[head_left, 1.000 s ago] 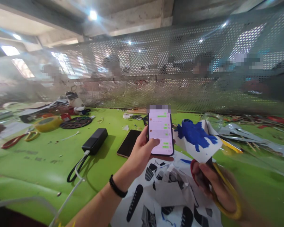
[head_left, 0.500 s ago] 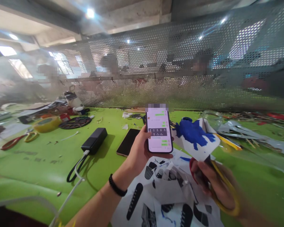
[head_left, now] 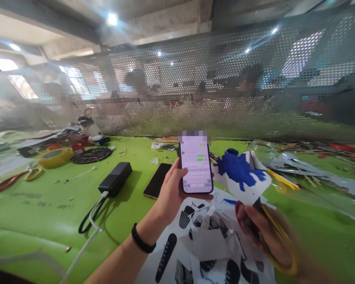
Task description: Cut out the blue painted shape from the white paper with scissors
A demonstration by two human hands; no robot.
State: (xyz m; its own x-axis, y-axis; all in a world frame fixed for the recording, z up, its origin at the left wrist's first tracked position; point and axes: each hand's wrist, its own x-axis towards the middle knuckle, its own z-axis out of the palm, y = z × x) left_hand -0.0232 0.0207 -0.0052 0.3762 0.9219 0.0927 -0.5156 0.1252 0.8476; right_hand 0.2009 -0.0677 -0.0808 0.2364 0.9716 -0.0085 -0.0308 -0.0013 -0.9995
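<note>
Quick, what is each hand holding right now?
Left hand: closed around a lit phone, thumb on its screen.
Right hand: closed on scissors and a paper with a blue shape.

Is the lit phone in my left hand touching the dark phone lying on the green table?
Apart. The head view shows the left hand holding the lit phone upright above the table, while the dark phone lies flat, with green table visible around it.

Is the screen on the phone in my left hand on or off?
On. The phone held upright in the left hand shows a lit chat screen; the other phone, flat on the table, is dark.
</note>
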